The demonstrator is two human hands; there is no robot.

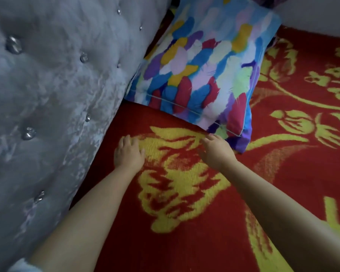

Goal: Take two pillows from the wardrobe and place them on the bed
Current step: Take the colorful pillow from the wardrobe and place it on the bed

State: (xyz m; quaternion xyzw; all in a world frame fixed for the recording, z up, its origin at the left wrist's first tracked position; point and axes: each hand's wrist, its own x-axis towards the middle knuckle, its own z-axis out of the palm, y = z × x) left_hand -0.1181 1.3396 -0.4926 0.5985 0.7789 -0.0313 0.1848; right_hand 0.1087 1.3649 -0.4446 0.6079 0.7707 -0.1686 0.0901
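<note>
Pillow [200, 75] in a bright feather print of blue, purple, red, yellow and pale green lies on the bed at about twelve to one o'clock in the view, its long side leaning against the grey tufted headboard [47, 95] that fills the nine to eleven o'clock side. A thin piped seam runs along the pillow's near edge, and its lower corner points toward four o'clock. Beneath it spreads a red blanket [283, 173] with a yellow floral pattern, covering the bed from the centre out to three and six o'clock. Both bare forearms reach in from the bottom of the view. The left hand [129, 153] lies flat, palm down on the blanket near the centre, fingers loosely spread and holding nothing, just beside the base of the headboard at its nine o'clock. The right hand [216, 152] is also open and empty, palm down with fingers slightly apart, its fingertips just at the pillow's near edge; whether they actually touch the fabric I cannot tell. Shiny button studs dot the headboard's quilting. A pale wall [322, 12] shows at two o'clock, behind the pillow.
</note>
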